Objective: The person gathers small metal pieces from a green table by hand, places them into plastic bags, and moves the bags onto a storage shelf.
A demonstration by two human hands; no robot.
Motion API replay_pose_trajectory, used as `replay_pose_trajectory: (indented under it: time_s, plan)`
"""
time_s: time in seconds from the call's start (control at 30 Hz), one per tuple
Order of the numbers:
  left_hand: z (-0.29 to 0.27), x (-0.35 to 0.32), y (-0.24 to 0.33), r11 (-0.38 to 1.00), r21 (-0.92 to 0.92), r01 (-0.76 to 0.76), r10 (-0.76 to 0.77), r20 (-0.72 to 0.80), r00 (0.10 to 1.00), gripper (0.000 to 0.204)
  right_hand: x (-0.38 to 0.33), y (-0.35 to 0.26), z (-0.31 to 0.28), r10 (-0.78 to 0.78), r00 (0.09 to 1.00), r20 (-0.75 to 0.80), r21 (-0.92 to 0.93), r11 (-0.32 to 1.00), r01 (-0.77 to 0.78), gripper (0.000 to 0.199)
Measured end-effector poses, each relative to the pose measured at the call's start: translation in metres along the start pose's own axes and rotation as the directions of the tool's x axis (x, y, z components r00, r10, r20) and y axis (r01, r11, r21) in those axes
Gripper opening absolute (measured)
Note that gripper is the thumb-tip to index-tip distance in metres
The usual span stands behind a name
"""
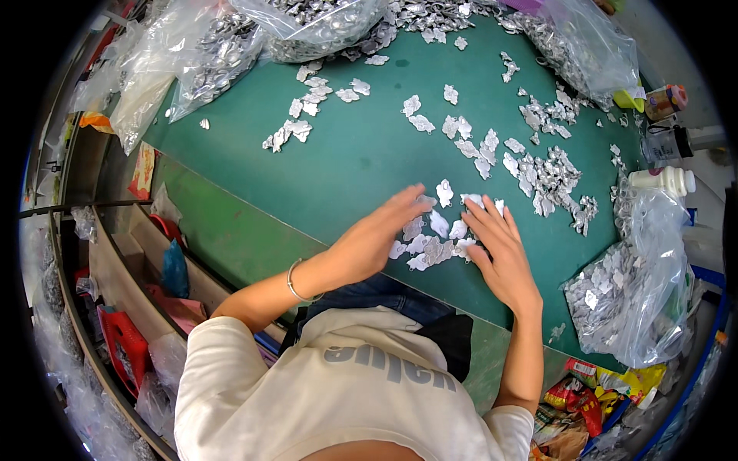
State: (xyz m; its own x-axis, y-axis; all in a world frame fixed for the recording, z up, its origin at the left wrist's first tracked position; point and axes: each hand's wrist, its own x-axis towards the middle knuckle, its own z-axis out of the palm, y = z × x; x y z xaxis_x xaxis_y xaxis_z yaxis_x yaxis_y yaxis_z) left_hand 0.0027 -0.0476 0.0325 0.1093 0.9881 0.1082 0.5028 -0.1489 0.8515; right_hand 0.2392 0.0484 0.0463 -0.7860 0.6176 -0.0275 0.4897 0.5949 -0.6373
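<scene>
Small flat silver-grey metal pieces, like charms or pendants, lie in a loose cluster near the front edge of the green table. My left hand comes at this cluster from the left, fingers stretched out, its fingertips at a piece on the far side. On the right, my right hand rests with its fingers spread over the cluster's edge, touching or just above a few pieces. Neither hand grips anything that I can see. Beyond my hands lie more loose charms and a denser heap.
Clear plastic bags full of metal pieces stand along the far side, at the far right and at the near right. A white bottle stands at the right edge. Snack packets fill a bin below right.
</scene>
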Motion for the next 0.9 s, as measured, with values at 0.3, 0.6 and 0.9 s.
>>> replay_pose_trajectory:
  time_s: [0.3, 0.6, 0.9]
  plan:
    - [0.013, -0.047, 0.003, 0.998, 0.002, -0.057, 0.055, -0.342, 0.938, 0.042, -0.048, -0.008, 0.014, 0.101, 0.989, -0.110, -0.027, 0.994, -0.105, 0.062]
    - [0.076, -0.090, -0.016, -0.179, -0.606, 0.775, -0.148, 0.795, 0.588, 0.037, -0.056, -0.024, 0.033, 0.102, 0.985, -0.138, -0.146, 0.982, -0.122, 0.069]
    - [0.112, -0.053, -0.029, -0.741, -0.323, 0.589, 0.346, 0.569, 0.746, 0.069, -0.080, -0.056, 0.071, 0.058, 0.993, -0.099, -0.030, 0.998, -0.061, 0.062]
